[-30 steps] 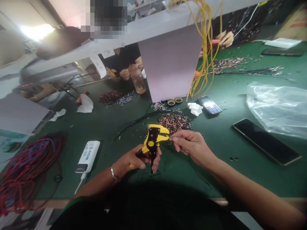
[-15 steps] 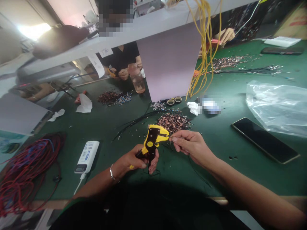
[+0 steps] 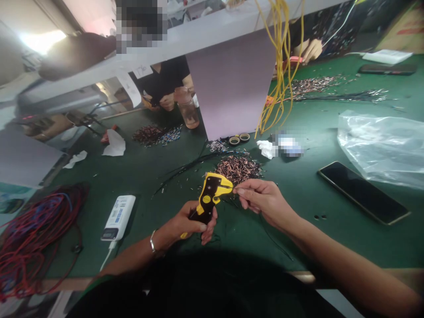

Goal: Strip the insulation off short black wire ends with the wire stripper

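The yellow-and-black wire stripper point(image 3: 209, 196) is at the centre of the frame, its long axis slanting from handles at lower left up to the head, whose nose points right. The left hand point(image 3: 186, 223) is closed around the handles. The right hand point(image 3: 260, 195), nearer the nose, is just right of it, thumb and finger pinched together, apparently on a thin dark wire point(image 3: 276, 244), its tip too small to make out. Above lies a heap of coppery clippings point(image 3: 237, 167)
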Demonstrator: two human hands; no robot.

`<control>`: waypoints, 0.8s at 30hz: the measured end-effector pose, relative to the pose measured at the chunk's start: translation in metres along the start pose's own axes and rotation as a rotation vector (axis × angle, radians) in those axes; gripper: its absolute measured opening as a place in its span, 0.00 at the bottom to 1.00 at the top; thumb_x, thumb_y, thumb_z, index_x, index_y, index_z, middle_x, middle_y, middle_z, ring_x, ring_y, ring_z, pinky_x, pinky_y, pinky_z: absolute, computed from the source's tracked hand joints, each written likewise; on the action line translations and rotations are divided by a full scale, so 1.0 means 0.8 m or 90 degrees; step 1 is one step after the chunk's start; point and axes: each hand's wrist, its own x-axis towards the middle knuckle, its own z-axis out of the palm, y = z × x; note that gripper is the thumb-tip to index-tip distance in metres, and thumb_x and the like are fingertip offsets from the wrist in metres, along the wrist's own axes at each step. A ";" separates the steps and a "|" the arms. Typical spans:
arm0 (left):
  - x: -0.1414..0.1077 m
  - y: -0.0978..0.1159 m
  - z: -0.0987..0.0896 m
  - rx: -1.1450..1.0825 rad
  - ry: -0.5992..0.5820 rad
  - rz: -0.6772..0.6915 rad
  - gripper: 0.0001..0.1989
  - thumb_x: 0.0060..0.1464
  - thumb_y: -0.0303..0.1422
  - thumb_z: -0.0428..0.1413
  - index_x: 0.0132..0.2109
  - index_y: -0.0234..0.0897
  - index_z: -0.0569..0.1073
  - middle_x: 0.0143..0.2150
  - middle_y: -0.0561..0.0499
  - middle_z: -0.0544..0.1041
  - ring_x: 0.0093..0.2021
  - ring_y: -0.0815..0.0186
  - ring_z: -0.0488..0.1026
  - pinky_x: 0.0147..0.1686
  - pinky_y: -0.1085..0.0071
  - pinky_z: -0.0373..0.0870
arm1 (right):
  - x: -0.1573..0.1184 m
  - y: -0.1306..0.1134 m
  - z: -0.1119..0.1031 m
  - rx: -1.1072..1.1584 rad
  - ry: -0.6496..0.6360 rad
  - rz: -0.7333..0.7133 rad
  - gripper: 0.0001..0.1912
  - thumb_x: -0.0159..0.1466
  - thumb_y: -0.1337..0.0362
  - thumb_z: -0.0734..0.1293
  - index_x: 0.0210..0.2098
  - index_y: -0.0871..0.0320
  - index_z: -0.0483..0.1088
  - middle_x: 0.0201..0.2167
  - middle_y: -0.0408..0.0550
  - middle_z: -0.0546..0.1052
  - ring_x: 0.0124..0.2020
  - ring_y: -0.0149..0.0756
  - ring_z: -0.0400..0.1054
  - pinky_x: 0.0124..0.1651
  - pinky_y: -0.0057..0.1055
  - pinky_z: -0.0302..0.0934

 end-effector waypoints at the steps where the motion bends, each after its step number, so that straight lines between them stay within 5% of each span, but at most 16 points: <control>1: -0.001 0.000 0.003 0.002 0.008 0.001 0.14 0.47 0.29 0.65 0.41 0.29 0.73 0.28 0.50 0.72 0.22 0.70 0.69 0.22 0.70 0.71 | 0.001 0.001 0.000 0.003 -0.001 0.001 0.10 0.56 0.58 0.72 0.32 0.59 0.77 0.15 0.39 0.71 0.13 0.22 0.52 0.17 0.26 0.41; 8: -0.007 0.004 0.013 -0.001 0.063 -0.026 0.14 0.45 0.29 0.65 0.38 0.29 0.72 0.26 0.52 0.71 0.20 0.72 0.67 0.19 0.73 0.70 | 0.001 0.002 0.001 0.014 -0.013 0.008 0.08 0.56 0.59 0.72 0.30 0.58 0.77 0.17 0.40 0.73 0.13 0.22 0.52 0.17 0.26 0.45; 13: -0.005 -0.002 0.002 0.000 0.069 -0.012 0.09 0.47 0.27 0.64 0.35 0.32 0.71 0.18 0.59 0.65 0.13 0.78 0.57 0.13 0.80 0.61 | 0.001 0.002 0.000 0.012 -0.022 0.026 0.09 0.56 0.58 0.72 0.31 0.58 0.77 0.16 0.40 0.73 0.14 0.23 0.52 0.17 0.27 0.43; 24: 0.000 0.004 -0.010 -0.073 -0.012 0.003 0.20 0.41 0.27 0.64 0.45 0.31 0.74 0.29 0.52 0.71 0.22 0.72 0.65 0.20 0.73 0.67 | 0.003 0.002 -0.009 0.022 0.008 0.009 0.10 0.56 0.58 0.73 0.31 0.59 0.78 0.16 0.41 0.73 0.13 0.22 0.50 0.17 0.27 0.39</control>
